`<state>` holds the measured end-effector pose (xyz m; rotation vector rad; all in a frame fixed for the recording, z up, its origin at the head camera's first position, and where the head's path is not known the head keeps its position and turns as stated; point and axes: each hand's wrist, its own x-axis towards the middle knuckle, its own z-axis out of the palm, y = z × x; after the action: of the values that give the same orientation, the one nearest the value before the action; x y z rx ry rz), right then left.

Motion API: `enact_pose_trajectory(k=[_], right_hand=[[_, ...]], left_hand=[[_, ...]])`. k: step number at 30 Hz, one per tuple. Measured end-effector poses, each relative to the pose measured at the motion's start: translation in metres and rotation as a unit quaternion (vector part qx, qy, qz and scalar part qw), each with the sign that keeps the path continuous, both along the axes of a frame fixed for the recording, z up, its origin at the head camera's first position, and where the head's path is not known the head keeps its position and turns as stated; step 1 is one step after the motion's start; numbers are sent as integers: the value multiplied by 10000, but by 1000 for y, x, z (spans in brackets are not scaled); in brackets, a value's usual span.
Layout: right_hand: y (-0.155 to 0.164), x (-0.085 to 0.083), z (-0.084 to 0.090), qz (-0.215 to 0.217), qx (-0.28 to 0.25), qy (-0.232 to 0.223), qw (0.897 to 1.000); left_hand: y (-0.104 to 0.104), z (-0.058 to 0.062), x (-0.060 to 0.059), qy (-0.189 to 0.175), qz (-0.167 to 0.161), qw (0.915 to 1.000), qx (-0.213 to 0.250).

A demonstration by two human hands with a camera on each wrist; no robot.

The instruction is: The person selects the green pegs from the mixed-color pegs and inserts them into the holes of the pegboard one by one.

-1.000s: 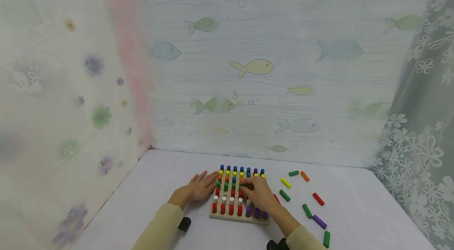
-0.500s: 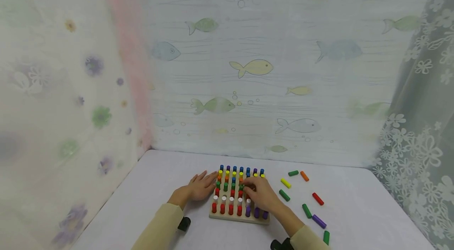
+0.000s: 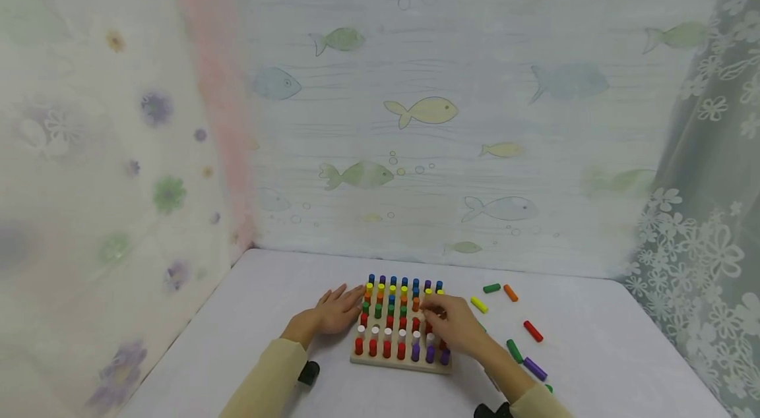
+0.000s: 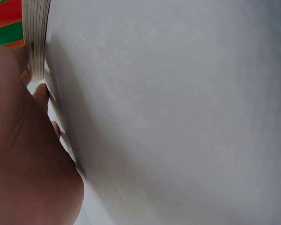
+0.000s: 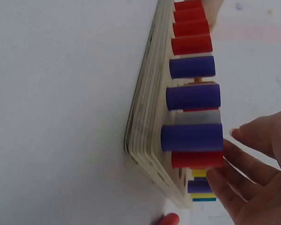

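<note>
Right wrist only: purple pegs (image 5: 192,96) front-row, fingers (image 5: 246,164) beside.

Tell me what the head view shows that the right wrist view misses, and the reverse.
Only the head view shows the left hand resting flat at the left edge of the peg board, the loose pegs lying on the table to the right, such as the loose red peg, and the fish-print backdrop.

Only the right wrist view shows the board's layered edge up close and the near-row purple peg side-on.

Both show the board, its red and purple pegs, and the right hand at the pegs.
</note>
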<state>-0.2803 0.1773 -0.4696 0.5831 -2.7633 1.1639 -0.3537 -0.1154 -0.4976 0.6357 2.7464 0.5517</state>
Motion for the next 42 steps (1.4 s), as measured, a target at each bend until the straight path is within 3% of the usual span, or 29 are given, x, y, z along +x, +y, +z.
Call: enact_pose_trajectory(k=[13,24,42], right_hand=[[35,5,7,-114,-38,99,9999],[59,5,5,-470,230,62,9986],[95,4,9,-838,387,426,9948]], left_hand=[[-1,-2,-3,34,-25,10000,29],[-2,-4,-2,82,-12,10000,38],[-2,-5,-4,77,-34,10000,51]])
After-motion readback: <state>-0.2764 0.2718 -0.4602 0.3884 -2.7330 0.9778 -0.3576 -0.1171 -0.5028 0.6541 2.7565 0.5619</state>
